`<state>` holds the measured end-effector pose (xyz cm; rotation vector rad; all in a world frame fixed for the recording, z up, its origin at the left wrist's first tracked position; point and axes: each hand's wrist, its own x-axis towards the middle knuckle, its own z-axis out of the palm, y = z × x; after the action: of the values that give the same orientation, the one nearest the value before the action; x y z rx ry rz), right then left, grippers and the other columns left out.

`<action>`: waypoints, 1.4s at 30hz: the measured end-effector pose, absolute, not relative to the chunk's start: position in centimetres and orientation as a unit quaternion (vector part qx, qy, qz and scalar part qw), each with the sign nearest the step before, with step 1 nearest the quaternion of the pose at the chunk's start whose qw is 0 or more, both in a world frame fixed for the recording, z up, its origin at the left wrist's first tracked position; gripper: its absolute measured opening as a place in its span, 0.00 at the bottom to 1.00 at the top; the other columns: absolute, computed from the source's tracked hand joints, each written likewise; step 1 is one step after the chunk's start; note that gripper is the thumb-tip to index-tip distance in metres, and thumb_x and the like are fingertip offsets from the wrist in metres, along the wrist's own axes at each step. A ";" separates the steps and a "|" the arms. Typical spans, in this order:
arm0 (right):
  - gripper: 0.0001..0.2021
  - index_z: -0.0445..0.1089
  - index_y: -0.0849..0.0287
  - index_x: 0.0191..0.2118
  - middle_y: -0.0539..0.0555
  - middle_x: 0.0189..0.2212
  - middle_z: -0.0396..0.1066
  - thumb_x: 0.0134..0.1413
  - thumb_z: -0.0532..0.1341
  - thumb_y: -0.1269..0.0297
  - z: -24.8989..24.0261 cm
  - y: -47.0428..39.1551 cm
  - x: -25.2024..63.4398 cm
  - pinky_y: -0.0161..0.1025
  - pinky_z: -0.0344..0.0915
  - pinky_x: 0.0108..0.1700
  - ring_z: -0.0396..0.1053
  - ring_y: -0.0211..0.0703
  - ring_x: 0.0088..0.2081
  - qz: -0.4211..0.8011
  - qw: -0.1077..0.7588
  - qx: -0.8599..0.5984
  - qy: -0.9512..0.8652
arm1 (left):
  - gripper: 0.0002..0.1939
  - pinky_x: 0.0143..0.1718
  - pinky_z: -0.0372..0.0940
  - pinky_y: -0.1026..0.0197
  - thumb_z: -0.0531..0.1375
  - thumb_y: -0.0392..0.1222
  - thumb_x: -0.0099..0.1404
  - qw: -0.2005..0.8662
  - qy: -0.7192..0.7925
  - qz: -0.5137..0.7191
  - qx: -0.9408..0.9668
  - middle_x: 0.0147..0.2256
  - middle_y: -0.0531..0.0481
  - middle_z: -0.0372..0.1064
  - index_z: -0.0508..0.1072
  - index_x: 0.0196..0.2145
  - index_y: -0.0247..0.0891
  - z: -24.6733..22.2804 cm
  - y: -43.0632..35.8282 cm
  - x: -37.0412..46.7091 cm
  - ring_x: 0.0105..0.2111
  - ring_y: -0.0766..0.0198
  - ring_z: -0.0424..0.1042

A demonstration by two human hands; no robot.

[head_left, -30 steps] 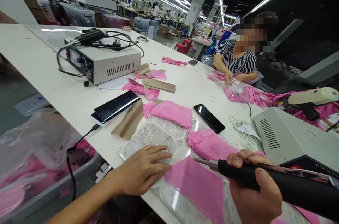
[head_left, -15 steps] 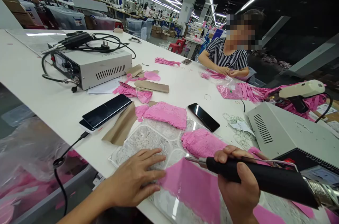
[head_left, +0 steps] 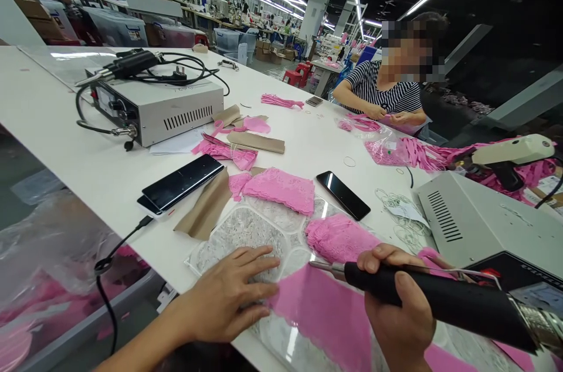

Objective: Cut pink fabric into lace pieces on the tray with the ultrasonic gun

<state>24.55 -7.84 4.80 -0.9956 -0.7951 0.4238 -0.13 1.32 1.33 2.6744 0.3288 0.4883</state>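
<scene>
Left to right. Grey vented metal box [head_left: 185, 105] sat on the white desk [head_left: 303, 137], well beyond the left fingers. Black glossy phone [head_left: 187, 181] lay nearer, also past them, tan folded paper strip [head_left: 202, 208] just beside it. Left hand [head_left: 233, 296]: palm down, fingers spread, gripping nothing, index fingertip at left edge of the flat pink fabric piece [head_left: 325, 313]. That piece lay between left and right fingers. Clear patterned sheet [head_left: 246, 231] showed past the left fingertips, stacked pink lace pieces [head_left: 281, 190] farther out. Pink lace pile [head_left: 338, 237] sat just beyond the right fingers. Right hand [head_left: 398, 301]: fingers wrapped round a black cylindrical tool [head_left: 470, 307], its metal tip at the fabric's top corner; contact unclear. Second grey vented box [head_left: 497, 213] stood right of those fingers.
</scene>
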 end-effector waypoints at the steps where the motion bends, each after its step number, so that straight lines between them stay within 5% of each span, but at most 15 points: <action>1: 0.03 0.68 0.57 0.30 0.48 0.29 0.64 0.49 0.61 0.64 4.8 -7.9 24.5 0.40 0.67 0.31 0.65 0.36 0.26 0.196 0.782 -0.463 -0.370 | 0.14 0.57 0.61 0.45 0.57 0.43 0.67 0.200 0.118 0.173 0.957 0.58 0.44 0.64 0.73 0.50 0.43 1.3 1.3 -0.1 0.61 0.46 0.59; 42: 0.06 0.70 0.57 0.32 0.50 0.29 0.65 0.50 0.62 0.61 5.0 -8.5 22.3 0.40 0.68 0.29 0.63 0.35 0.25 0.250 0.770 -0.434 -0.394 | 0.14 0.57 0.61 0.49 0.57 0.45 0.68 0.202 0.112 0.222 0.947 0.56 0.43 0.66 0.74 0.48 0.41 1.0 1.1 -0.2 0.59 0.49 0.62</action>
<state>22.26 -8.46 4.99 -0.9423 -0.8544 0.5425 -0.18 1.06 1.04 2.6459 0.3116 0.6186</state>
